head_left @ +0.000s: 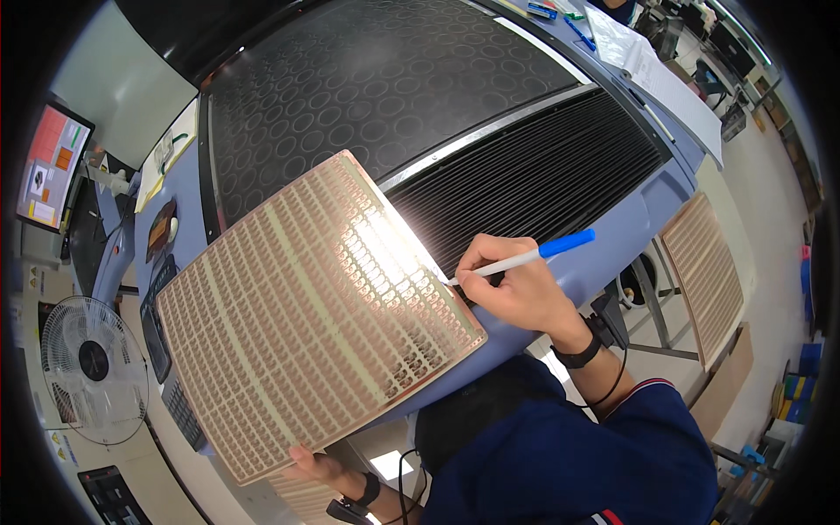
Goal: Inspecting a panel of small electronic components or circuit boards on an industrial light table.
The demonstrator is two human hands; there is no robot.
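Observation:
A large copper-coloured circuit board panel [289, 315], patterned with rows of small repeated shapes, lies tilted before me over the near edge of the machine. A bright glare covers part of its right side. My left hand [317, 467] is closed on the panel's lower edge, with the thumb on top and the other fingers mostly hidden beneath. In my right hand [516, 284], a white pen [512, 262] with a blue cap on its back end is pinched between the fingers. Its tip is at the panel's right edge, close to the glare; whether it touches I cannot tell.
Beyond the panel stretches a machine bed with a black circle-patterned mat [376, 96] and a ribbed black strip [534, 175]. Another panel [704, 271] leans at the right. A monitor [54, 166], keyboard [157, 319] and fan [94, 360] stand at the left. Papers [656, 83] lie far right.

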